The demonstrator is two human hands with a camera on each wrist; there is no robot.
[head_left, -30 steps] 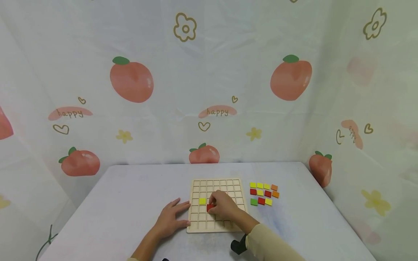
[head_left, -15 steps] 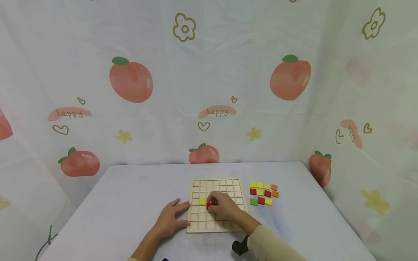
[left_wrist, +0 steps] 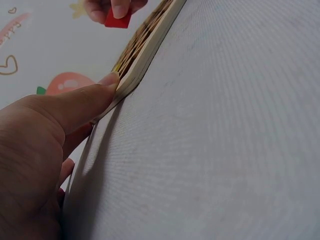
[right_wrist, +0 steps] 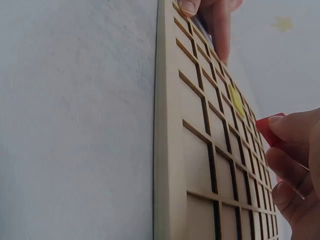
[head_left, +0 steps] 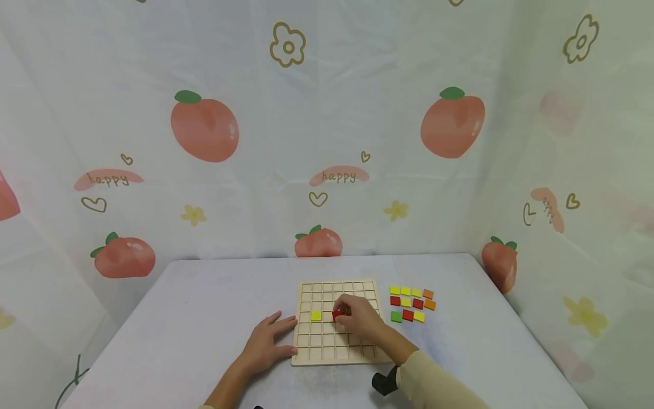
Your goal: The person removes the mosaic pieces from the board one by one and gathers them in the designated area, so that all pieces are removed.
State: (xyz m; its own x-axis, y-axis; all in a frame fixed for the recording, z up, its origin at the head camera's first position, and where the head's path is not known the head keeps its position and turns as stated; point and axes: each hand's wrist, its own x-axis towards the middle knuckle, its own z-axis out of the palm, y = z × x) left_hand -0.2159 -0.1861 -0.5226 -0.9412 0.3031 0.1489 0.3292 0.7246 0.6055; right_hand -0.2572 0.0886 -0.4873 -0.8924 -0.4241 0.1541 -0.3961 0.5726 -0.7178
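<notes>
A light wooden grid board (head_left: 321,356) lies flat on the table, with a yellow tile (head_left: 316,316) set in one of its cells. My right hand (head_left: 360,318) pinches a red square tile (left_wrist: 117,20) between thumb and fingers, above the board's middle. In the right wrist view this red tile (right_wrist: 270,127) is tilted, held up off the grid. At the board's left side rests my left hand (head_left: 265,343), fingers spread, thumb and fingertips touching the edge. The left thumb (left_wrist: 85,100) presses on the rim in the left wrist view.
Right of the board, several loose tiles lie in rough rows on the white table (head_left: 225,295): yellow ones, red ones, orange ones (head_left: 430,305) and a green tile (head_left: 396,317). A printed curtain (head_left: 255,142) hangs behind the table.
My right hand has lifted the red tile from the cell area near the yellow tile and moved it slightly right and away from me. The left hand has stayed put.
</notes>
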